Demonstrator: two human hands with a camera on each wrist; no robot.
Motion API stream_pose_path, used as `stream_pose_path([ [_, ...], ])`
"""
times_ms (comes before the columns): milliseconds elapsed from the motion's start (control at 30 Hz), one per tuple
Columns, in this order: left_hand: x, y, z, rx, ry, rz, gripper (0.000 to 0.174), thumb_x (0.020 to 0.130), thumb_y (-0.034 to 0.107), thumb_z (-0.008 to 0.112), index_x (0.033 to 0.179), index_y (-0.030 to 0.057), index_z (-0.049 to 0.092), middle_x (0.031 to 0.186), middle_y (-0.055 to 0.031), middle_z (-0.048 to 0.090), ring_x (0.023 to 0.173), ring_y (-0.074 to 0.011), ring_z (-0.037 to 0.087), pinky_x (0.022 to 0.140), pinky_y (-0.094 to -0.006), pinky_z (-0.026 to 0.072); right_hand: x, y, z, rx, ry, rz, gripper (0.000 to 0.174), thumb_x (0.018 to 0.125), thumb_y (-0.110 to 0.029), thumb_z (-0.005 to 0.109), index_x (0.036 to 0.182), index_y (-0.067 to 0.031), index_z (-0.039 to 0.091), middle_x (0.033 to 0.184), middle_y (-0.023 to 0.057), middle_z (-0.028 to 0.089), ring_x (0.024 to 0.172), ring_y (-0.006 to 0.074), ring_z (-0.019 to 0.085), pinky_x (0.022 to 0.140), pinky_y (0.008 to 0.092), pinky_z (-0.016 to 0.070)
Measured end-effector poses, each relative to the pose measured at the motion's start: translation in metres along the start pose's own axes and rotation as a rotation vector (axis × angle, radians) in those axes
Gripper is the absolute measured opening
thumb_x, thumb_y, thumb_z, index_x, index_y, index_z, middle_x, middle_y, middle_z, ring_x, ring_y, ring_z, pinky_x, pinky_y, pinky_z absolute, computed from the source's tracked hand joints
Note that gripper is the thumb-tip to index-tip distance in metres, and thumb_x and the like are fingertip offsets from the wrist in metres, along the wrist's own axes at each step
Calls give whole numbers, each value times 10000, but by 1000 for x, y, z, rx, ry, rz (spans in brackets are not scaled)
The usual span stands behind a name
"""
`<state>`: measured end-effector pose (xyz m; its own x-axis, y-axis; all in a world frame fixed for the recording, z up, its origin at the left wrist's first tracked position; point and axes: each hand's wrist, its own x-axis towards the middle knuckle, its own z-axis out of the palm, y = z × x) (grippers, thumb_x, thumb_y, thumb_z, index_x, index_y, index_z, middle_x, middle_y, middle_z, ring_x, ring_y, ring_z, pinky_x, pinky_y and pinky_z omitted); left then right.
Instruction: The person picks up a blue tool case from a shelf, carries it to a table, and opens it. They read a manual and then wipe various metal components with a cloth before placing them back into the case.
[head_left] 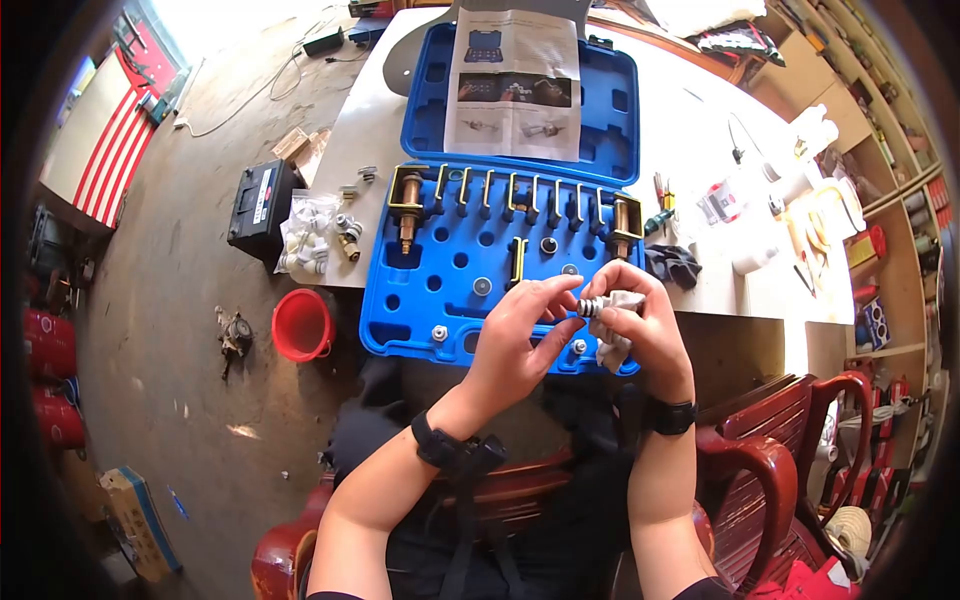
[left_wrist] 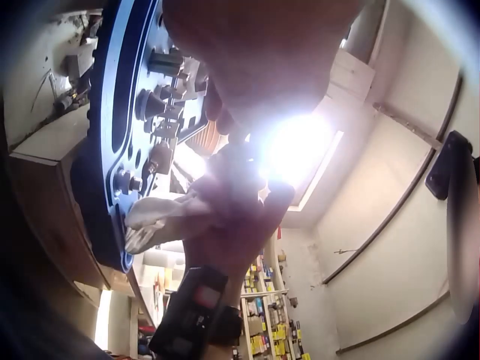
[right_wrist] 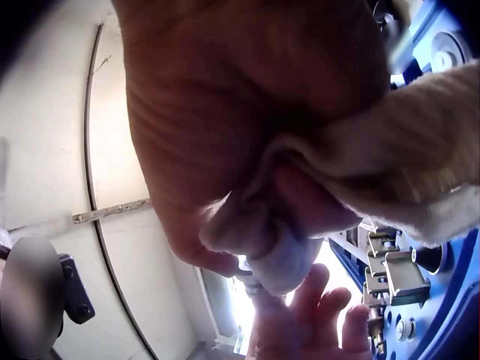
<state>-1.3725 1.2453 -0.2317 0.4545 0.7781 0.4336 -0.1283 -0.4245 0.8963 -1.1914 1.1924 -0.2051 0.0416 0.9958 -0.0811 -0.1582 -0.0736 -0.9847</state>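
My right hand grips a crumpled white cloth wrapped around one end of a small ribbed metal fitting. The fitting's ringed end sticks out toward the left. My left hand is close to that end, its thumb and index finger spread apart on either side of it. Below the hands lies the open blue tool case, holding a row of metal brackets and brass-coloured threaded pieces. In the right wrist view the cloth bunches under the palm and hides much of the fitting.
A printed sheet leans on the case lid. Left of the case are a bag of fittings, a black battery and a red bucket. A dark cloth lies to the right. Red wooden chairs stand at the lower right.
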Motion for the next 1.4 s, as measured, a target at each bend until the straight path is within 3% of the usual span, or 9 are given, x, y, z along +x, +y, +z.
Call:
stream_pose_path([
  [267, 0, 5, -18, -22, -28, -34, 255, 826, 5, 713, 1072, 46, 662, 918, -75, 652, 830, -185, 636, 697, -285, 515, 0, -3, 17, -42, 10, 18, 273, 826, -147, 729, 1008, -20, 568, 928, 22, 599, 763, 60, 573, 658, 211, 468],
  [400, -3, -1, -23, -117, -29, -101, 246, 883, 50, 697, 1123, 26, 649, 968, -42, 666, 828, -127, 616, 731, -253, 490, 4, 2, 17, 67, 80, -81, 342, 814, -211, 726, 1047, -21, 561, 964, 45, 595, 851, 91, 577, 764, 247, 469],
  [467, -6, -4, -23, -384, -27, -307, 234, 928, 70, 663, 1147, -4, 627, 1014, -39, 669, 889, -103, 624, 788, -239, 497, 3, 0, 16, 132, 72, -67, 339, 807, -224, 711, 1035, -29, 553, 991, 66, 573, 924, 119, 557, 820, 262, 454],
  [567, -6, -3, -25, -456, -47, -345, 244, 947, 74, 642, 1168, -24, 610, 1041, -53, 669, 937, -102, 628, 828, -240, 504, 2, 1, 15, 299, 39, -104, 236, 823, -171, 682, 969, -47, 544, 1003, 84, 535, 977, 145, 517, 857, 265, 432],
  [800, -7, -6, -23, -479, -87, -370, 266, 940, 48, 640, 1195, -23, 609, 1043, -61, 672, 966, -109, 630, 854, -253, 514, 3, 1, 26, 18, -79, -197, 157, 832, -66, 672, 963, -53, 585, 1041, 63, 528, 1042, 151, 503, 908, 296, 411],
  [867, -6, -7, -24, -462, -83, -339, 266, 935, 37, 641, 1194, -21, 625, 1062, -67, 676, 1002, -121, 632, 885, -261, 518, 2, 4, 29, 37, -48, -178, 146, 857, -72, 675, 969, -57, 582, 1019, 38, 549, 979, 115, 530, 867, 269, 431],
  [933, -4, -8, -29, -440, -113, -324, 261, 933, 33, 640, 1189, -21, 634, 1072, -71, 678, 1015, -128, 633, 896, -268, 519, -2, -2, 30, 97, 34, 55, 161, 875, -114, 691, 975, -66, 575, 990, 11, 573, 903, 81, 549, 806, 236, 451],
  [1267, -8, -15, -24, -787, -131, -542, 255, 938, 71, 646, 1175, -22, 658, 1072, -44, 683, 944, -108, 629, 856, -262, 514, 1, 2, 27, 252, -8, 61, 160, 925, -150, 649, 1013, -69, 542, 875, 7, 589, 595, 20, 504, 452, 173, 385],
  [1400, -8, -19, -16, -894, -52, -549, 276, 962, 125, 629, 1201, -13, 639, 1044, -40, 680, 931, -105, 617, 854, -265, 503, 1, 2, 32, 275, -31, 85, 162, 936, -161, 642, 1020, -82, 529, 769, -20, 565, 548, 14, 467, 455, 173, 369],
])
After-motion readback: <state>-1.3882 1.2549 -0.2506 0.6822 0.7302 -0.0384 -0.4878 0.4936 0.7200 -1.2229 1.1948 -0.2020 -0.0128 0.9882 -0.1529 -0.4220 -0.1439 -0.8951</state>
